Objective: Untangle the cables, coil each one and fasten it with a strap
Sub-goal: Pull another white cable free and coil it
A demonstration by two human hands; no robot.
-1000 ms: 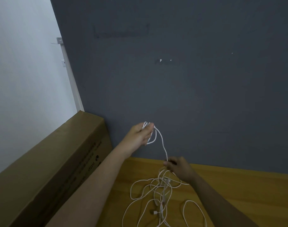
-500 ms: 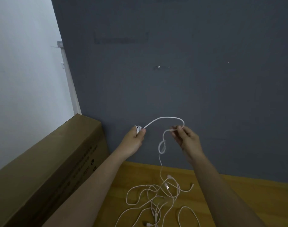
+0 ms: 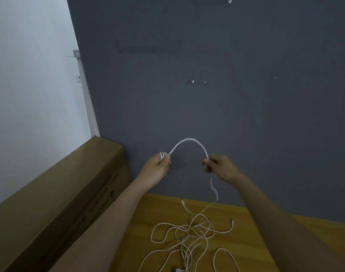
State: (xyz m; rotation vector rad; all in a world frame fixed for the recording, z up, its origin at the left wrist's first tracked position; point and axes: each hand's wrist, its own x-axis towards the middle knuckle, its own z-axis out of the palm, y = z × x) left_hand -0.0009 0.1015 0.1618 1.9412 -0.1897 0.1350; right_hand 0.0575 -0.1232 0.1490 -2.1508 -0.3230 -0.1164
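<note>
Above the wooden tabletop [image 3: 285, 238], the left hand [image 3: 158, 167] grips a small coil of thin white cable [image 3: 189, 140]. The right hand [image 3: 219, 166] pinches its arching slack, feeding another loop. White tangled cables [image 3: 187, 236] lie below.

A dark grey wall [image 3: 226, 95] fills most of the view, marked with a few small white chips and faint smudges. To its left stands a pale white wall [image 3: 30, 85], with a white vertical trim strip [image 3: 87, 107] running down where the two meet. A long brown cardboard box [image 3: 56, 195] with printed lettering lies along the left side. Below is a yellowish wooden desk [image 3: 285, 232]. The light is dim and even.
</note>
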